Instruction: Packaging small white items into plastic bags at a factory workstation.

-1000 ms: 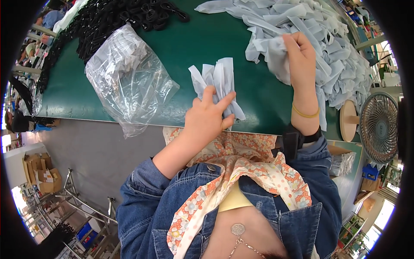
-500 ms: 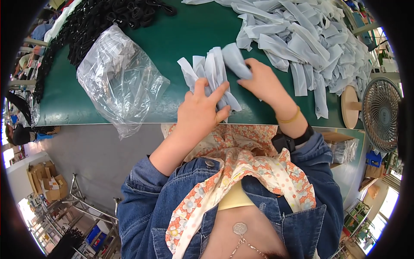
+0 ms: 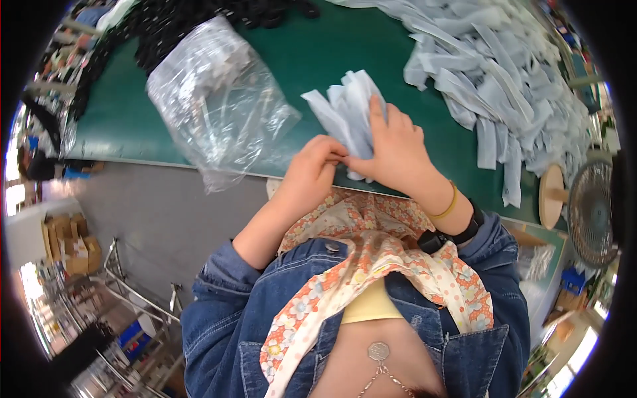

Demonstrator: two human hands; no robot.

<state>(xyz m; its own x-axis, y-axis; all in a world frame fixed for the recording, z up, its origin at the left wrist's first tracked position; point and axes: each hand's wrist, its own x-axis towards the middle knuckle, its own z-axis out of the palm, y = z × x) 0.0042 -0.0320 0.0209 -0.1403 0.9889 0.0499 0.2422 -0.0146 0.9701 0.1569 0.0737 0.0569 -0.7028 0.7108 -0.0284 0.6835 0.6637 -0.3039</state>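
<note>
Long, narrow, whitish translucent packets (image 3: 345, 109) are gathered in a loose fanned bundle on the green table in front of me. My right hand (image 3: 401, 149) is closed around the bundle's right side, its fingers lying along the packets and its thumb across their near part. Beside the bundle's lower left edge, my left hand (image 3: 314, 166) has its fingers curled and pressed together, tips meeting the right thumb. What those left fingers pinch, if anything, is hidden. A clear plastic bag (image 3: 265, 136) with whitish packets inside lies to the left, its mouth hanging over the table edge.
A large heap of similar whitish packets (image 3: 511, 99) covers the table's far right. Black looped cords (image 3: 172, 26) are piled at the far left. A fan (image 3: 592, 212) with a round wooden base stands at the right edge. Cardboard boxes (image 3: 74, 245) sit low on the left.
The right hand has brought a single packet over to the bundle and now grips the group. My left hand has gone from spread over the packets to curled at their lower edge. The view has shifted slightly.
</note>
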